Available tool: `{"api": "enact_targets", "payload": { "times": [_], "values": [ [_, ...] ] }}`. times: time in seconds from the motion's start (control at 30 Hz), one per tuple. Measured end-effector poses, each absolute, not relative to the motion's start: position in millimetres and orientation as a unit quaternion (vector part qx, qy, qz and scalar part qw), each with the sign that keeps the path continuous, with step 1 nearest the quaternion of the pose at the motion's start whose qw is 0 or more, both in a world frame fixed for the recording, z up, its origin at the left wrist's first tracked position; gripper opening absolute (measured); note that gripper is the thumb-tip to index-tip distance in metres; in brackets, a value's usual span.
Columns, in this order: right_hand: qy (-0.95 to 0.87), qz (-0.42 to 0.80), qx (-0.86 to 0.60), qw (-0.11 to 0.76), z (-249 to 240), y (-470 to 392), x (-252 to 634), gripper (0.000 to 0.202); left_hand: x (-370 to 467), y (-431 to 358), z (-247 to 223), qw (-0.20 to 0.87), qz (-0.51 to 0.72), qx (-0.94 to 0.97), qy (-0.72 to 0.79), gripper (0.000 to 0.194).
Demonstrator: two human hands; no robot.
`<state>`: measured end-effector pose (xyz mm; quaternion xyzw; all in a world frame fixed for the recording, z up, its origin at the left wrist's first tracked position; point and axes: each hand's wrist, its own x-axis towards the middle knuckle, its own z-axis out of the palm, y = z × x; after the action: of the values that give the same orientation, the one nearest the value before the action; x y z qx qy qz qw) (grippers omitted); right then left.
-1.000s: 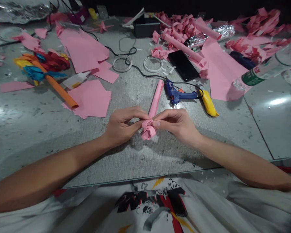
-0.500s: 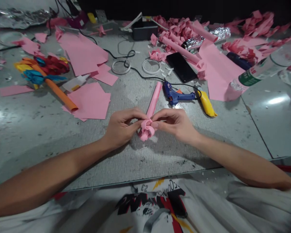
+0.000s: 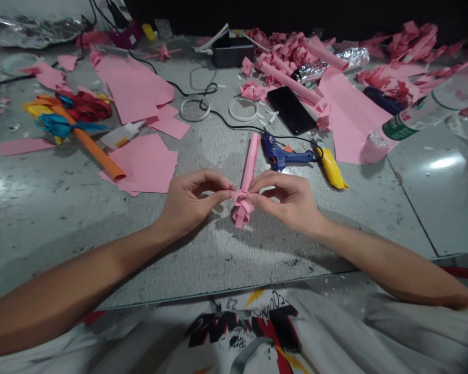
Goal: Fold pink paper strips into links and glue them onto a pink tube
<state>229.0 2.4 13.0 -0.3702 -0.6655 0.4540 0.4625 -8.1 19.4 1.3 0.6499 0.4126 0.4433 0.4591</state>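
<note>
A pink paper flower [image 3: 242, 212] with curled petals sits at the near end of a rolled pink paper tube [image 3: 250, 161], which points away from me on the table. My left hand [image 3: 193, 200] pinches the left edge of the flower's upper petal between thumb and fingertips. From the right, my right hand [image 3: 288, 200] pinches the flower where it meets the tube. Just beyond my right hand lies a blue hot glue gun [image 3: 286, 155] with its black cord.
A yellow packet [image 3: 333, 169], a black phone [image 3: 291, 110] and a plastic bottle [image 3: 400, 124] lie to the right. Pink paper sheets [image 3: 144, 162] and an orange-stemmed paper flower [image 3: 97, 153] are on the left. Crumpled pink paper [image 3: 292, 52] is heaped at the back.
The paper flower has shifted slightly right and turned, its petals now showing lower and more spread. My left hand has drawn a little left, with thumb and fingers wider apart behind the pinch.
</note>
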Motion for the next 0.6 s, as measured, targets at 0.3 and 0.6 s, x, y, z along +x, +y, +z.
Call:
{"api": "enact_targets", "payload": {
  "times": [0.3,0.6],
  "values": [
    [-0.69,0.427,-0.359,0.46,11.9,0.6,227.8,0.007,-9.1,11.5,12.9,0.497,0.436,0.635,0.398,0.011],
    [-0.706,0.422,-0.345,0.452,10.2,0.5,226.5,0.005,-5.9,11.5,12.4,0.567,0.381,0.615,0.393,0.014]
  ]
}}
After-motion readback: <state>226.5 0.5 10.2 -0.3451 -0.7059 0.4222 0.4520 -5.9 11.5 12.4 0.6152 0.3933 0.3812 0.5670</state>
